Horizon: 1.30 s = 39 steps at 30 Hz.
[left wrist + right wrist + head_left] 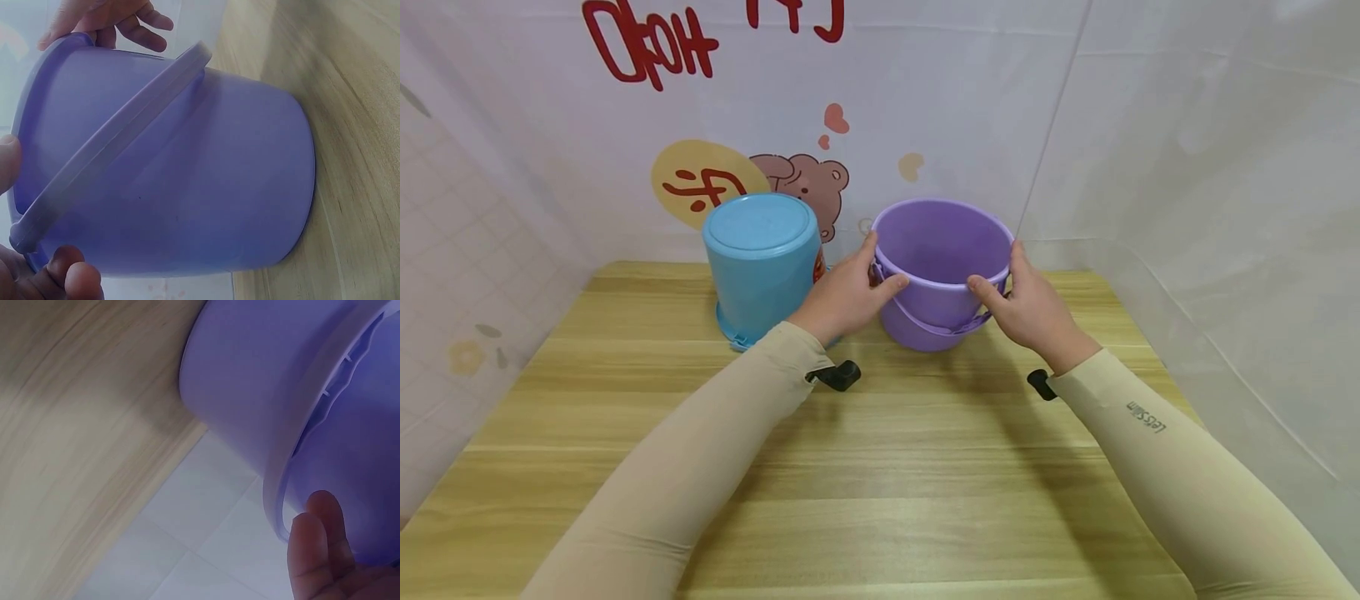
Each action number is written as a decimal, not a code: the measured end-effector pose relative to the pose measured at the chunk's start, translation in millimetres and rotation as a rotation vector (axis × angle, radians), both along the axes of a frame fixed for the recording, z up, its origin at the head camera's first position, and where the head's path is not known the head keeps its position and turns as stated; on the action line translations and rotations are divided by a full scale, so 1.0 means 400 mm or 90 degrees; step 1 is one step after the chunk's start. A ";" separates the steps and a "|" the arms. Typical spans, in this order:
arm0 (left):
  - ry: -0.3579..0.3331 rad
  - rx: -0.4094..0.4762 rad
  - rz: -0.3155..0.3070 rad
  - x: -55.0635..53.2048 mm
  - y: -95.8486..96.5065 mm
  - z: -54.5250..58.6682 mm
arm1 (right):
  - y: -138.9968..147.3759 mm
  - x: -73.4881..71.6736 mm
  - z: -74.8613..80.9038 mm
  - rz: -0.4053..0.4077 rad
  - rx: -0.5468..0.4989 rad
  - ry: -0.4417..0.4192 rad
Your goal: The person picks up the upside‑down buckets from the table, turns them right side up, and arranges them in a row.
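A purple bucket point(932, 312) stands upright on the wooden table, mouth up, its handle hanging down the near side. My left hand point(848, 293) holds its rim at the left, thumb over the near edge. At the right side of the rim, my right hand point(1033, 310) grips it the same way. The left wrist view shows the bucket's wall and handle point(119, 140) close up, with fingertips point(78, 275) curled at its side. In the right wrist view, fingers point(310, 550) lie beside the rim point(294, 419). Some fingers are hidden.
To the left a light blue bucket point(760, 275) stands upside down, close by my left hand and partly behind it. A white printed cloth point(970, 100) hangs behind the wooden table point(887, 492), with more white sheeting along both sides.
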<state>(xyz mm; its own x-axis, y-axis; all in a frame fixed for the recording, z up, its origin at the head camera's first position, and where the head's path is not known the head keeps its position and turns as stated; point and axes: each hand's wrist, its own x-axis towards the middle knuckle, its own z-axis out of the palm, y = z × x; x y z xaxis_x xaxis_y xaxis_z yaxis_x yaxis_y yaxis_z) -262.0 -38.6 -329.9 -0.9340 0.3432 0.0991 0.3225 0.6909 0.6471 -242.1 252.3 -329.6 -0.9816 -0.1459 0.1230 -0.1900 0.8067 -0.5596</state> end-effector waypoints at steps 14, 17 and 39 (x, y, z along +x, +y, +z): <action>0.002 0.002 -0.001 -0.005 -0.001 -0.002 | 0.000 -0.003 -0.001 -0.004 -0.021 0.008; 0.000 0.001 0.001 -0.004 -0.001 -0.002 | -0.001 -0.004 -0.003 -0.001 -0.030 0.015; 0.009 -0.003 0.006 -0.010 -0.003 -0.004 | -0.008 -0.004 0.005 -0.023 -0.011 0.003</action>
<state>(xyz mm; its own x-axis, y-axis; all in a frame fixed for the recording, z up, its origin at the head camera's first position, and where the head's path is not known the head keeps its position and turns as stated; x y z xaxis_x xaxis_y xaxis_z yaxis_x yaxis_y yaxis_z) -266.0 -39.6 -331.6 -0.9354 0.3356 0.1112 0.3260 0.6970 0.6387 -243.9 249.3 -327.6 -0.9856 -0.1081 0.1299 -0.1635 0.8037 -0.5721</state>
